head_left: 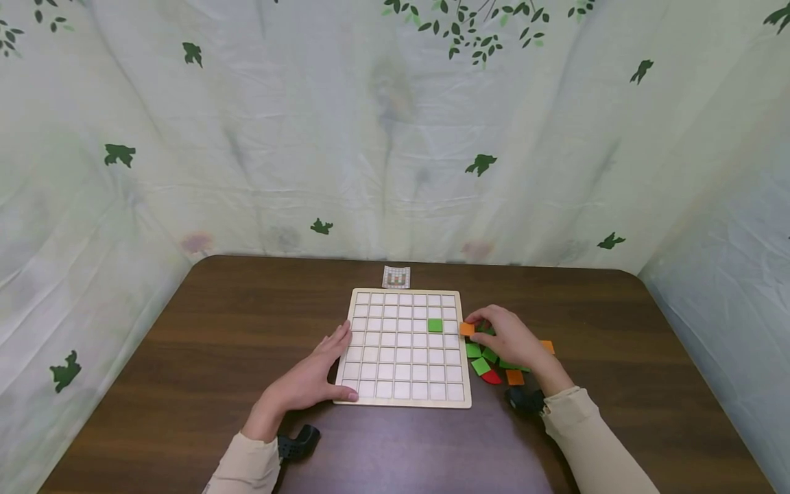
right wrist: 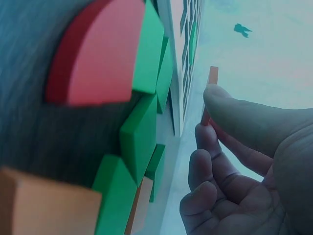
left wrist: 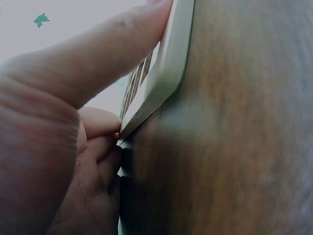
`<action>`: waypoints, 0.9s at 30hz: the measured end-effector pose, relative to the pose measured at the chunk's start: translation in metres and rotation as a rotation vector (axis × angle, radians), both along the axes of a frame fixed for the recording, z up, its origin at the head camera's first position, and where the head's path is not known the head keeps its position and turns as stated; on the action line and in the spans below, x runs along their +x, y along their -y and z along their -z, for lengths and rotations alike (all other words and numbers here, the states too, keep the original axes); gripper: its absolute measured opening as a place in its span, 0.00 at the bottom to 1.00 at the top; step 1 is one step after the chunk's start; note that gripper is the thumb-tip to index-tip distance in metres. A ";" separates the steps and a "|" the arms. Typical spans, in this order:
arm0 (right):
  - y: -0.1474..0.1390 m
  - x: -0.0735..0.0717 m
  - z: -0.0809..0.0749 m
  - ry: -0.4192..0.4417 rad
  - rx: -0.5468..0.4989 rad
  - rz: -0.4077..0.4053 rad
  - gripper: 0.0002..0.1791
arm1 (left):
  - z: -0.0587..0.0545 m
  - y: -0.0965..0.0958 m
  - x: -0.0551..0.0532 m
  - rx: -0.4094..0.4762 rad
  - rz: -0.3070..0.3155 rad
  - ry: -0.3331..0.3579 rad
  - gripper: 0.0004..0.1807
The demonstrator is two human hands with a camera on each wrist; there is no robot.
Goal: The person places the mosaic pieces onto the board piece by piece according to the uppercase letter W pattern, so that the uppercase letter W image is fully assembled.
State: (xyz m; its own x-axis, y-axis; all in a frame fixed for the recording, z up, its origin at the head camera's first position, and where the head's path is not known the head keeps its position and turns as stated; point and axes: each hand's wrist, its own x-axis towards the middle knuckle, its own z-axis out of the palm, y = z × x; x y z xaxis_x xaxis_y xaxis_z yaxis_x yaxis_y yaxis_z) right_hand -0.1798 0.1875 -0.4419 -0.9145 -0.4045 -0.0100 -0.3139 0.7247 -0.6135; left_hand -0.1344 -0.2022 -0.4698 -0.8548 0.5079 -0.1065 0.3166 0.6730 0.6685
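A pale wooden grid board (head_left: 402, 405) with white squares lies on the table, one green tile (head_left: 435, 325) in its right part. My left hand (head_left: 308, 377) rests at the board's left side, its fingers along the edge and its thumb on the near-left corner. At the board's right edge my right hand (head_left: 509, 336) pinches an orange square tile (head_left: 467, 329) between thumb and fingers; in the right wrist view the orange tile (right wrist: 213, 76) is seen edge-on. Below that hand lie loose green tiles (head_left: 481, 366), a red rounded piece (head_left: 492, 377) and orange tiles (head_left: 515, 377).
Beyond the board's far edge lies a small printed card (head_left: 396, 277) with a grid pattern. The brown wooden table (head_left: 259, 309) reaches back to a pale curtain (head_left: 278, 137) with green leaf and bird prints. Both wrists wear black straps.
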 end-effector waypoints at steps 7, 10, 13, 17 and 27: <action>0.006 0.001 0.000 -0.013 -0.003 -0.008 0.14 | 0.000 0.000 0.000 0.003 -0.003 0.002 0.62; 0.009 0.001 0.000 -0.018 -0.009 -0.011 0.14 | -0.001 0.000 0.000 0.006 -0.002 0.000 0.62; 0.013 0.001 0.000 -0.018 -0.012 -0.010 0.14 | -0.001 0.000 0.000 0.007 0.002 -0.003 0.62; 0.017 0.002 0.001 -0.003 -0.011 0.002 0.15 | -0.001 0.000 0.000 0.004 0.001 -0.004 0.62; 0.026 0.003 0.002 0.027 -0.047 0.001 0.14 | -0.002 0.000 0.001 0.003 0.005 -0.003 0.62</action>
State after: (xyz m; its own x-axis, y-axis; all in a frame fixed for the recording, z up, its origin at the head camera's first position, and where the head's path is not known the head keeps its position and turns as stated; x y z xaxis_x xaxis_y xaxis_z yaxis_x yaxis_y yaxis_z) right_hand -0.1766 0.1613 -0.4438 -0.9147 -0.4039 -0.0158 -0.2957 0.6952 -0.6551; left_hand -0.1338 -0.2019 -0.4678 -0.8525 0.5126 -0.1023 0.3222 0.6693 0.6695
